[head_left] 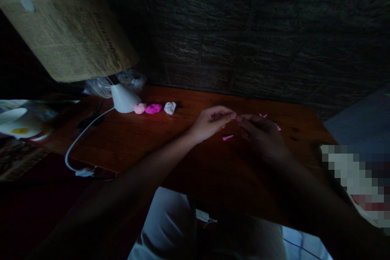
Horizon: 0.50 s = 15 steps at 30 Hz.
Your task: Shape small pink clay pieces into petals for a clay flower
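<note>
Over the wooden table, my left hand (210,122) and my right hand (263,136) meet at the fingertips, both closed in a pinch. What they hold between them is too small and dark to make out. Just below the fingers lies a small pink clay-like piece (227,137). Beyond my right hand are two more thin pink pieces, one at the back (263,115) and one to its right (278,127). Left of my hands, three soft lumps stand in a row: pale pink (140,108), bright magenta (153,108) and white (170,108).
A lamp with a white base (123,99) and newsprint-patterned shade (76,28) stands at the left, its white cable (71,148) hanging over the table edge. Clear plastic (97,87) lies behind it. A white cup (14,118) is far left. A dark textured wall (213,36) borders the table (183,158).
</note>
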Each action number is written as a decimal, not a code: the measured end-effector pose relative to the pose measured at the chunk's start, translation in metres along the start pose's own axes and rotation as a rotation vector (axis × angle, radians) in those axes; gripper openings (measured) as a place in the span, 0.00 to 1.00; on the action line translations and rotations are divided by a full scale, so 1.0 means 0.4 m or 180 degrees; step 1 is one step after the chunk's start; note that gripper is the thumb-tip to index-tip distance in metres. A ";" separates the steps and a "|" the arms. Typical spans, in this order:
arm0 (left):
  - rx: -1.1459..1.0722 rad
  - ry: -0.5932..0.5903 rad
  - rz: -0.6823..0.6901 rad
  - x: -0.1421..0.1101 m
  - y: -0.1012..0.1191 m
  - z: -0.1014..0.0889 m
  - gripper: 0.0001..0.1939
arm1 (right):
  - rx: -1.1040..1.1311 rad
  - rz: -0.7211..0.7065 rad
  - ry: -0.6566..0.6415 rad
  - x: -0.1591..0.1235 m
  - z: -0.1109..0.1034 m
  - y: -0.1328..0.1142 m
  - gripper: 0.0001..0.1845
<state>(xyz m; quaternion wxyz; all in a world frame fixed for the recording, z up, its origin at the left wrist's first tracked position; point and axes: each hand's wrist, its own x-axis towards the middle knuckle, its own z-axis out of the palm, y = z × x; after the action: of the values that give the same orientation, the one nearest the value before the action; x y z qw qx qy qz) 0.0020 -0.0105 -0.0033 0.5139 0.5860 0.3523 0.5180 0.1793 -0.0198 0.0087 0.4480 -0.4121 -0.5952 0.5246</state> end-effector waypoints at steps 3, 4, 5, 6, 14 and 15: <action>-0.0030 -0.0051 0.0001 -0.002 0.002 -0.002 0.14 | -0.0020 -0.0053 -0.0021 -0.001 -0.001 0.001 0.19; -0.0003 -0.0083 0.0003 -0.004 0.005 -0.003 0.14 | -0.0018 -0.0071 -0.0025 -0.001 -0.001 0.001 0.18; 0.0047 -0.0104 0.0013 -0.005 0.008 -0.003 0.14 | -0.0023 -0.0077 -0.0032 -0.001 -0.001 0.001 0.18; 0.0107 -0.0112 0.0040 -0.007 0.012 -0.004 0.13 | -0.0030 -0.0079 -0.0031 -0.001 0.000 0.001 0.18; 0.0169 -0.0123 0.0038 -0.005 0.015 -0.002 0.15 | -0.0128 -0.0046 -0.0055 0.001 -0.002 0.006 0.20; 0.0130 -0.0117 -0.0036 -0.003 0.013 -0.002 0.16 | -0.0140 -0.0039 -0.0049 0.001 -0.002 0.006 0.20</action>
<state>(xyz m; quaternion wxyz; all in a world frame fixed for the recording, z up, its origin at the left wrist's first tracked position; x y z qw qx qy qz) 0.0003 -0.0127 0.0013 0.5112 0.6038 0.3566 0.4970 0.1801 -0.0190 0.0064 0.4374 -0.4140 -0.6126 0.5118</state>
